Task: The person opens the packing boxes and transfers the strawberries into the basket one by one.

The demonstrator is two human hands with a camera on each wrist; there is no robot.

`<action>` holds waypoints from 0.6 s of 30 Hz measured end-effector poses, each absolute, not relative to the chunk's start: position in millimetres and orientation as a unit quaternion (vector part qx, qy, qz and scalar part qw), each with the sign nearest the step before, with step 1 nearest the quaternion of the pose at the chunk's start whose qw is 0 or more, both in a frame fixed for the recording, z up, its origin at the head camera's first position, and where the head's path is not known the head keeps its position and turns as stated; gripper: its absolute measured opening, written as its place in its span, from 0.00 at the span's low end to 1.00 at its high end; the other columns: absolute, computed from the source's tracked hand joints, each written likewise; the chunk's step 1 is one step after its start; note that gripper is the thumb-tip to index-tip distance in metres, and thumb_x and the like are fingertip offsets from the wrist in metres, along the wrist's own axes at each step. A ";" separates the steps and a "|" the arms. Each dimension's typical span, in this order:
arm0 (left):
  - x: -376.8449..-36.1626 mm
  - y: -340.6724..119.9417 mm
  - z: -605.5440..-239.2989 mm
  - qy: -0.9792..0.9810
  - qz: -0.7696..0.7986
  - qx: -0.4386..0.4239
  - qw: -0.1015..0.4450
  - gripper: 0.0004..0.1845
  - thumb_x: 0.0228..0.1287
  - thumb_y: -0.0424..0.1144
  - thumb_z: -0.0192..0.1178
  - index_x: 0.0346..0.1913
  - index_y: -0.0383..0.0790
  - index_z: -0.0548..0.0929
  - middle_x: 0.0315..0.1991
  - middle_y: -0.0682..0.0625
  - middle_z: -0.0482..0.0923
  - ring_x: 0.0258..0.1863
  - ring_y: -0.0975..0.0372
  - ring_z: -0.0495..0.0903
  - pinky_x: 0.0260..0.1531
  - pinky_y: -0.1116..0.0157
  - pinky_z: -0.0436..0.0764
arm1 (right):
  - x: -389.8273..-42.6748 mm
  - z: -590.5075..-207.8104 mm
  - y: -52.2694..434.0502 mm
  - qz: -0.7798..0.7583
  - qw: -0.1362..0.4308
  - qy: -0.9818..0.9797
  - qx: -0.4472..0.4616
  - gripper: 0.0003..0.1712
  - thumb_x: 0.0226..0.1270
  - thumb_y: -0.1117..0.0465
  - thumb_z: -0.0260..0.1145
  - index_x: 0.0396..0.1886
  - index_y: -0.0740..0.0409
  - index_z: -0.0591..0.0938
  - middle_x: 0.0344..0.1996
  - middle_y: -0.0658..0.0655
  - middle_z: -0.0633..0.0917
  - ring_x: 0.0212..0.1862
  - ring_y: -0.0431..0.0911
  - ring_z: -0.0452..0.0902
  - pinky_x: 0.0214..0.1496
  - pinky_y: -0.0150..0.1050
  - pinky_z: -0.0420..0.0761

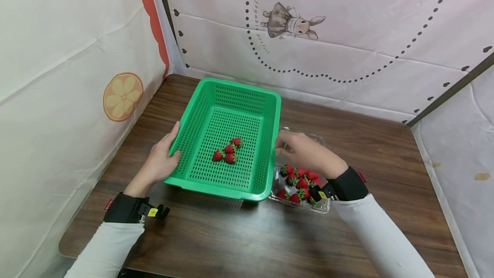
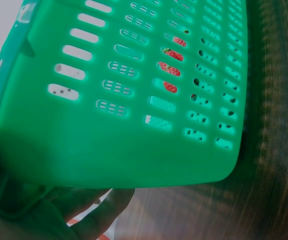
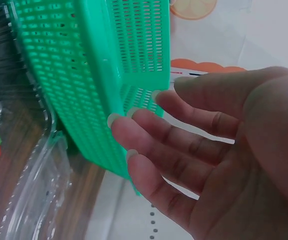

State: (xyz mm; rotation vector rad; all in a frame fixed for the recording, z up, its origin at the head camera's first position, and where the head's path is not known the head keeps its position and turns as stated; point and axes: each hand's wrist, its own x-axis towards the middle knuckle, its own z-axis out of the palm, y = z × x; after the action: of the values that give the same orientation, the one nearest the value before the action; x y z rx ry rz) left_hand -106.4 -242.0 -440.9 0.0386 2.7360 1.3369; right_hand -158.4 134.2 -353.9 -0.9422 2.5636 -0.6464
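A green slotted basket (image 1: 266, 110) stands on the wooden table, with several strawberries (image 1: 228, 150) on its floor. My left hand (image 1: 159, 163) grips the basket's left rim, thumb at the top edge. In the left wrist view the basket's underside (image 2: 109, 150) is raised off the table, with my fingers (image 2: 91, 207) beneath it. My right hand (image 1: 299, 149) hovers with relaxed fingers over a clear plastic clamshell (image 1: 322, 206), right of the basket, that holds several strawberries (image 1: 300, 182). In the right wrist view the right hand (image 3: 193, 145) holds nothing, and its fingertips are close to the basket's right wall (image 3: 69, 75).
Fabric sheets wall in the table on the left, back and right. The clamshell's open lid (image 1: 318, 140) lies behind my right hand. Bare wood table (image 1: 239, 235) stretches from the basket to the near edge.
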 end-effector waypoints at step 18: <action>-105.6 -239.3 -431.5 0.897 0.438 0.001 0.055 0.44 0.69 0.27 0.44 0.77 0.61 0.35 0.76 0.36 0.50 0.54 0.45 0.70 0.46 0.54 0.72 | -143.4 -392.0 158.8 -0.186 0.290 0.879 -0.331 0.07 0.67 0.60 0.64 0.42 0.55 0.82 0.34 0.49 0.84 0.35 0.38 0.78 0.40 0.36 0.78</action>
State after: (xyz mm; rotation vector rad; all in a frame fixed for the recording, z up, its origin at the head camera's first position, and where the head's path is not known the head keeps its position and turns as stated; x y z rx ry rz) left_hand -105.6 -239.3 -431.5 0.0037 2.7230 1.3305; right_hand -143.4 158.8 -392.0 -0.8828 2.3435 -0.4953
